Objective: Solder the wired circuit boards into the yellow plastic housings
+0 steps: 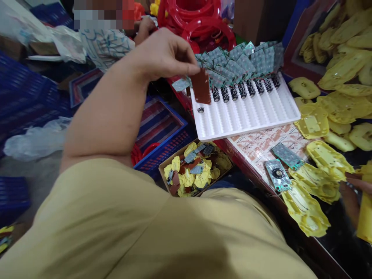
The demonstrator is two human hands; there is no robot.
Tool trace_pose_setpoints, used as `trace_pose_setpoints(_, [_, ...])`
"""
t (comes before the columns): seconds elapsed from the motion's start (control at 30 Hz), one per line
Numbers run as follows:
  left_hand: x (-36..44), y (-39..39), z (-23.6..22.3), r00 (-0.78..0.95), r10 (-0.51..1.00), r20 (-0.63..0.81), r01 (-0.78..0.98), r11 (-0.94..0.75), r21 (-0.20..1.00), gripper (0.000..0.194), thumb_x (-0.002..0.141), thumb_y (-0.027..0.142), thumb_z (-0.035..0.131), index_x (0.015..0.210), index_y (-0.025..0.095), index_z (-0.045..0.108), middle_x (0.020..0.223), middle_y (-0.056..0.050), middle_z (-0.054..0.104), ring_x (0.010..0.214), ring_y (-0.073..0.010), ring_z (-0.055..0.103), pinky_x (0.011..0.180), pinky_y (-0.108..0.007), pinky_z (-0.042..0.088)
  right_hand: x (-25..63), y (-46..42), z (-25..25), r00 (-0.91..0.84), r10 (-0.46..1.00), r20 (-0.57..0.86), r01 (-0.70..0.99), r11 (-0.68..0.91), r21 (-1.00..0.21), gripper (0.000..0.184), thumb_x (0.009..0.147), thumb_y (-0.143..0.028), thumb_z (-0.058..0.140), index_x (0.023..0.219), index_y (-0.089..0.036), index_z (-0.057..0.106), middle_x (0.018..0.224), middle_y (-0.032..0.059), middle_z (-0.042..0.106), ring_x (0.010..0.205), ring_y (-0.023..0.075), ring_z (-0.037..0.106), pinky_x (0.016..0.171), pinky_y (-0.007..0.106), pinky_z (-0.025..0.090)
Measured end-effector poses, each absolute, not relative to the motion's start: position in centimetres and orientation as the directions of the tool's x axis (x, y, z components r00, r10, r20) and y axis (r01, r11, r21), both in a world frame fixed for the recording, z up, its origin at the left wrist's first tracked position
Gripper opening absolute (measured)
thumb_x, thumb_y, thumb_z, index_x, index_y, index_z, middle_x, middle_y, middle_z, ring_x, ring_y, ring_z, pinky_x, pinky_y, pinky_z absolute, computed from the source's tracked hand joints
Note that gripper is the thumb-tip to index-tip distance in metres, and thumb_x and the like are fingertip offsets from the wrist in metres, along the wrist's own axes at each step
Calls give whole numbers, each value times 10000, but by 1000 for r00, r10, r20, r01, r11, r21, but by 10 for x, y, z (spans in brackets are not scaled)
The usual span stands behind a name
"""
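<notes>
My left hand [165,54] reaches out over the left corner of a white slotted tray [255,116]. Its fingers are pinched on the top edge of a small brown circuit board [201,87], which hangs down above the tray. A tiny round black part [200,110] lies on the tray just below it. Grey-green circuit boards [241,64] with wired black parts [242,90] fill the tray's far row. My right hand [353,193] shows blurred at the right edge, beside a yellow plastic piece [365,217]. Its grip is unclear.
Yellow plastic shells [343,66] cover the right side. Two loose boards [287,155] [277,174] lie near me. A cardboard box [163,167] of yellow and brown scraps stands below the tray, next to blue baskets [162,131]. Another person in a patterned shirt [104,42] sits behind, by red rings [203,23].
</notes>
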State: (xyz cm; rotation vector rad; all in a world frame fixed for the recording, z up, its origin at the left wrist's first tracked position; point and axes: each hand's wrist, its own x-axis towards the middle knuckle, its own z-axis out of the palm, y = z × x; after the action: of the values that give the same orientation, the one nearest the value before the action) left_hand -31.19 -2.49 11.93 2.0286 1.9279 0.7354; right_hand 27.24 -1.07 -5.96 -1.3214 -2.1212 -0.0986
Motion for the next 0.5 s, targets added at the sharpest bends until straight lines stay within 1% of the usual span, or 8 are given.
trace_pose_setpoints(0.07, [-282, -25, 113, -79, 968, 239, 616, -141, 775, 735, 648, 878, 891, 826, 204, 657, 828, -6, 673, 777, -152, 636, 891, -540, 612, 258, -16, -53, -372, 695, 615, 755, 612, -235, 309, 975, -552, 751, 1274, -478, 765, 1093, 34, 862, 798, 315, 833, 597, 402, 682])
trace_pose_setpoints(0.1, [-265, -22, 103, -96, 969, 227, 496, -151, 855, 726, 632, 844, 931, 825, 211, 634, 869, -12, 694, 806, -179, 675, 863, -531, 640, 250, -19, -49, -382, 655, 652, 716, 656, -239, 284, 967, -506, 785, 1243, -443, 772, 1046, 30, 864, 725, 293, 821, 529, 360, 646])
trace_pose_setpoints(0.17, [-223, -14, 72, -81, 983, 166, 329, -131, 935, 669, 734, 799, 899, 868, 205, 622, 920, -15, 714, 901, -215, 746, 836, -485, 672, 231, -29, -42, -337, 613, 714, 634, 709, -310, 294, 899, -442, 893, 1163, -385, 777, 964, 10, 860, 605, 246, 782, 430, 281, 570])
trace_pose_setpoints(0.23, [-173, -8, 35, -20, 993, 114, 204, -107, 973, 592, 854, 756, 834, 926, 200, 644, 932, -11, 730, 961, -213, 781, 830, -429, 685, 210, -41, -35, -290, 676, 678, 475, 717, -511, 408, 885, -406, 924, 1242, -335, 742, 1066, 36, 864, 779, 261, 839, 586, 284, 674])
trace_pose_setpoints(0.3, [-120, -10, 2, 49, 994, 97, 23, -98, 995, 616, 826, 769, 868, 929, 198, 660, 903, 0, 741, 912, -176, 780, 814, -368, 685, 190, -54, -30, -241, 738, 630, 341, 672, -657, 471, 881, -404, 939, 1279, -299, 710, 1185, 64, 850, 934, 267, 853, 754, 333, 730])
trace_pose_setpoints(0.4, [-59, -23, -32, 76, 995, 66, -266, -44, 963, 747, 635, 849, 952, 822, 184, 667, 792, 15, 731, 763, -132, 737, 758, -298, 670, 175, -64, -27, -109, 728, 677, 395, 657, -642, 466, 848, -362, 973, 1231, -303, 715, 1082, 9, 834, 768, 185, 803, 687, 288, 695])
trace_pose_setpoints(0.43, [-48, -27, -38, 88, 994, 68, -306, -38, 951, 749, 613, 851, 960, 785, 179, 677, 772, 9, 732, 740, -128, 727, 740, -280, 659, 176, -66, -27, -73, 704, 706, 434, 660, -613, 455, 849, -326, 973, 1225, -315, 717, 1026, -15, 822, 724, 169, 780, 656, 277, 678])
trace_pose_setpoints(0.5, [-39, -31, -43, 145, 984, 104, -281, -60, 958, 683, 661, 810, 965, 786, 175, 745, 811, -22, 767, 758, -130, 731, 739, -257, 641, 187, -68, -28, -44, 657, 753, 495, 669, -555, 452, 863, -248, 953, 1238, -340, 718, 969, -43, 811, 707, 164, 769, 627, 274, 657])
